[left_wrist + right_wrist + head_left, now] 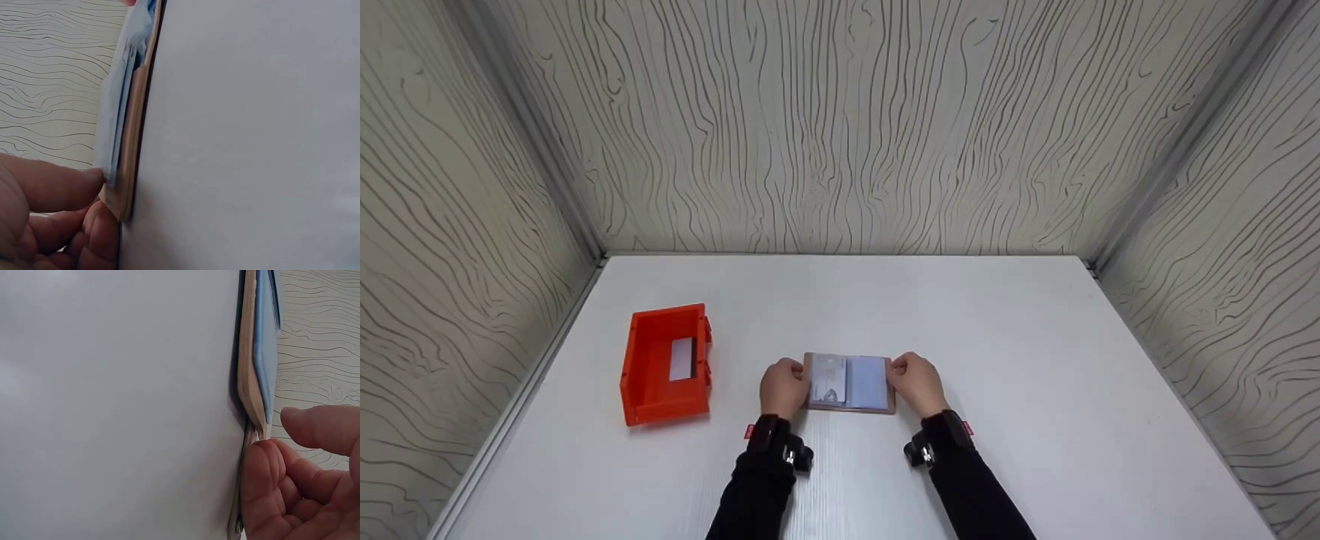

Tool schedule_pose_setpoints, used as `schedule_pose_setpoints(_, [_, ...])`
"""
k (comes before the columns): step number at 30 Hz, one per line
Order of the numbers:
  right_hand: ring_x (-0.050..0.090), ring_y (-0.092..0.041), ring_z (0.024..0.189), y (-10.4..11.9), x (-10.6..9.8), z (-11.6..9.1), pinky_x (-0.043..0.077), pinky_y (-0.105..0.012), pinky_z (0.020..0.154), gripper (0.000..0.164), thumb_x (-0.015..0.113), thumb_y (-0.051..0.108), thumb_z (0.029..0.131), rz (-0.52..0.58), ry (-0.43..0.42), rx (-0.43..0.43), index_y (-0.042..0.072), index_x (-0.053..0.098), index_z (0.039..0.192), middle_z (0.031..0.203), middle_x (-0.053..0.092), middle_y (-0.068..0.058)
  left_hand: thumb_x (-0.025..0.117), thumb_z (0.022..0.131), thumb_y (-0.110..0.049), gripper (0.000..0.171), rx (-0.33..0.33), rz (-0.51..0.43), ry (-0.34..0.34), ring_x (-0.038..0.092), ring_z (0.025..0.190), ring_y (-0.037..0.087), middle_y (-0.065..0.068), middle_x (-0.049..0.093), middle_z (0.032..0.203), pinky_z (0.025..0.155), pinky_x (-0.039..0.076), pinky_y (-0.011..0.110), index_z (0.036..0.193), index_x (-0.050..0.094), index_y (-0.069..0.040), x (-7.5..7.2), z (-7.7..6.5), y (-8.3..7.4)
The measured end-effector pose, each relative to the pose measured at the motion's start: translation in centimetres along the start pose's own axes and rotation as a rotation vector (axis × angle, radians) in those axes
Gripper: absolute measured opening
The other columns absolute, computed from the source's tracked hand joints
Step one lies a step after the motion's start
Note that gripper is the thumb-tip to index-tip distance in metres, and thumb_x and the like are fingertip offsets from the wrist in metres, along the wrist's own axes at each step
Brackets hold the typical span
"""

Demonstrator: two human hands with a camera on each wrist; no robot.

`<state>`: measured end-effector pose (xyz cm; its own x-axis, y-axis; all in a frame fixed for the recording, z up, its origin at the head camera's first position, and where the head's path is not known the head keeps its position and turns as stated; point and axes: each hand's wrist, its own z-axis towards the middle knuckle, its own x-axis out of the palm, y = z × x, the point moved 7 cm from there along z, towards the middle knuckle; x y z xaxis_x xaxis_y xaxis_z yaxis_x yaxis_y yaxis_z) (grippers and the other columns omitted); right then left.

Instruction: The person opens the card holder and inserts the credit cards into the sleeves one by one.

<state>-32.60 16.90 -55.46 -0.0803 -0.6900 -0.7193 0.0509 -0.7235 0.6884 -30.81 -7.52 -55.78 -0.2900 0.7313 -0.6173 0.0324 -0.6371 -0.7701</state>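
Note:
An open card holder (868, 410) with a tan-brown cover and clear bluish plastic sleeves lies on the white table. A pale card (829, 377) with a grey picture shows in its left-hand sleeve. My left hand (784, 388) pinches the left edge, the thumb (73, 188) on the sleeves and the curled fingers at the cover's underside. At the opposite edge, my right hand (919, 384) holds the cover with curled fingertips (264, 458), its thumb raised just beside the sleeves. A narrow strap (239, 506) extends below the cover beside the right fingers.
An orange-red open bin (649, 367) stands at the left of the table (997, 322), with a flat white piece (682, 358) with a dark edge inside. Wood-grain patterned panels (840, 135) enclose the table at the back and both sides.

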Motion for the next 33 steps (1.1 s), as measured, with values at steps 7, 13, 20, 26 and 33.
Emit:
schedule_pose_setpoints(7, [0.062,-0.027,0.080,-0.14,0.12,0.11,0.050,-0.041,0.076,0.019,0.065,0.016,0.093,-0.008,0.011,0.009,-0.003,0.065,0.092,0.083,0.065,-0.009,0.069,0.079,0.000,0.008,0.007,0.012,-0.008,0.063,0.075,0.029,0.009,0.066,0.076,0.073,0.050,0.041,0.087,0.069,0.003,0.02,0.06,0.03])
schedule_pose_setpoints(13, [0.062,-0.026,0.079,-0.10,0.10,0.14,0.050,-0.041,0.073,0.021,0.064,0.018,0.094,-0.014,0.026,0.025,-0.003,0.065,0.093,0.082,0.065,-0.009,0.068,0.079,0.001,0.009,0.016,0.004,-0.010,0.064,0.075,0.030,0.009,0.067,0.076,0.073,0.050,0.041,0.087,0.069,0.003,0.00,0.15,-0.02])
schedule_pose_setpoints(20, [0.061,-0.026,0.077,-0.15,0.12,0.23,0.050,-0.040,0.072,0.022,0.064,0.018,0.094,-0.025,0.042,0.031,-0.004,0.065,0.095,0.081,0.064,-0.008,0.069,0.084,-0.004,0.008,0.008,0.010,-0.010,0.065,0.077,0.030,0.011,0.068,0.078,0.074,0.051,0.042,0.087,0.069,0.003,0.06,0.14,-0.01])
schedule_pose_setpoints(26, [0.061,-0.026,0.077,-0.20,0.18,0.34,0.050,-0.039,0.072,0.021,0.064,0.018,0.094,-0.041,0.040,0.011,-0.004,0.065,0.094,0.081,0.064,-0.008,0.069,0.088,-0.009,0.013,-0.009,0.016,-0.001,0.065,0.078,0.029,0.011,0.068,0.078,0.074,0.051,0.041,0.088,0.070,0.004,0.18,0.22,0.09])
schedule_pose_setpoints(33, [0.061,-0.025,0.078,-0.40,0.27,0.28,0.050,-0.039,0.073,0.020,0.065,0.017,0.093,-0.015,0.038,0.017,-0.003,0.064,0.091,0.081,0.065,-0.007,0.069,0.083,-0.003,0.007,-0.001,-0.004,0.010,0.063,0.076,0.029,0.009,0.067,0.077,0.073,0.050,0.042,0.086,0.069,0.003,0.20,0.30,0.37])
